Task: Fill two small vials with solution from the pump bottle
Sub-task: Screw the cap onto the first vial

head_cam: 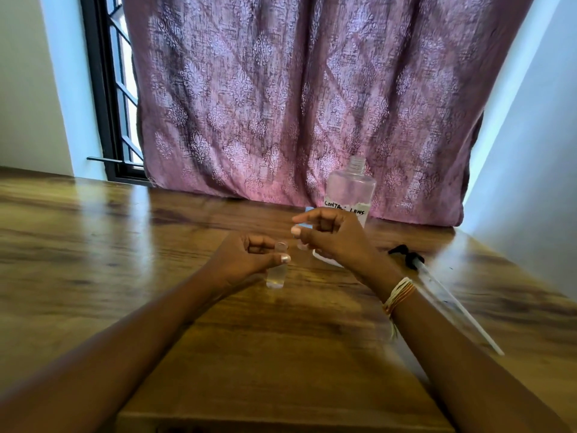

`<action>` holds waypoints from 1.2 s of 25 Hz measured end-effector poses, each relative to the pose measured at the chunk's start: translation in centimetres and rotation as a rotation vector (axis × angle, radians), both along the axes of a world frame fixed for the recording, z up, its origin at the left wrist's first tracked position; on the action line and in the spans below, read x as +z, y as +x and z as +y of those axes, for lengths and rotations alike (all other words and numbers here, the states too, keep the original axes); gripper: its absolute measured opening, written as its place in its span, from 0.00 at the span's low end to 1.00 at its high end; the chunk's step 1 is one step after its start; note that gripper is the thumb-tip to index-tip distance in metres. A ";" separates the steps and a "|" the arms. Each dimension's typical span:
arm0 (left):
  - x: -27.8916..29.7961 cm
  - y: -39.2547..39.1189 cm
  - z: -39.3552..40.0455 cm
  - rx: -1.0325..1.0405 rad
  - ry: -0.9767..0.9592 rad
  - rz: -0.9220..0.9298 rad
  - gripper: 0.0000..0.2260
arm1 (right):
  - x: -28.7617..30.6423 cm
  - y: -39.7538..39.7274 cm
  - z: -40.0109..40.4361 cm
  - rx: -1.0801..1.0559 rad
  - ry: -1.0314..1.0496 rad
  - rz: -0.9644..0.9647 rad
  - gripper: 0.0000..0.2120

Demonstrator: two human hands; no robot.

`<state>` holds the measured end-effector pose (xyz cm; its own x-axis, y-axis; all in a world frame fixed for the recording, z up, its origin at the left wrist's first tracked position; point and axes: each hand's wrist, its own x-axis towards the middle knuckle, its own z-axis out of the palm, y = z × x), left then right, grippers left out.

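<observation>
Left hand (246,260) fingers clamped on an uncapped vial (277,270), upright, base touching the worktop (156,245). Right hand (331,237) just above, fingers loosely curled; contents not discernible. Second vial mostly hidden behind it. Pump head (437,285) lies detached, right. Beyond, open bottle (351,189) stands upright. Risk: a knuckle nudge could tip the bottle or vial and spill solution.

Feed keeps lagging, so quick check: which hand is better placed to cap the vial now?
Probably the right hand: it hovers just beside the open vial, apparently pinching something small and blue, maybe its cap. The left hand is busy gripping the vial.
</observation>
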<state>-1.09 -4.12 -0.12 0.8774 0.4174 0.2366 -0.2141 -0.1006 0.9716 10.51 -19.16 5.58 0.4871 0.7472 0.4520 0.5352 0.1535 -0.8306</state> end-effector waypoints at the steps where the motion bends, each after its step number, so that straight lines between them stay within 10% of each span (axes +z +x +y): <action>1: 0.0 0.0 0.0 -0.003 -0.021 0.005 0.13 | -0.5 -0.2 0.3 -0.037 0.046 -0.006 0.06; 30: 0.3 -0.6 -0.1 0.003 0.221 0.144 0.10 | -1.1 -0.8 0.5 0.089 -0.035 -0.156 0.18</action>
